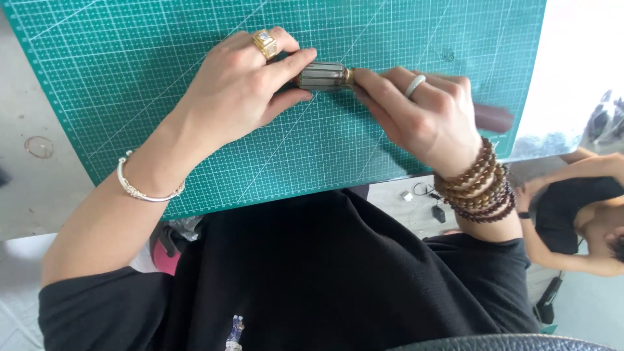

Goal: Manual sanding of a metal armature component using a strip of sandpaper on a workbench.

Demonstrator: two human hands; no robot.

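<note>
Black shirt (pixel 338 273) nearest; left hand (pixel 237 88), right hand (pixel 426 110) pinching ribbed metal cylinder (pixel 323 76) over green mat (pixel 130 58).

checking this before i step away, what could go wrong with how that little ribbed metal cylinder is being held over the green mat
The ribbed metal cylinder is pinched only at its ends by the left hand and right hand, so it might slip and roll across the green cutting mat. The gold ring sits close by and could scrape it.
</note>
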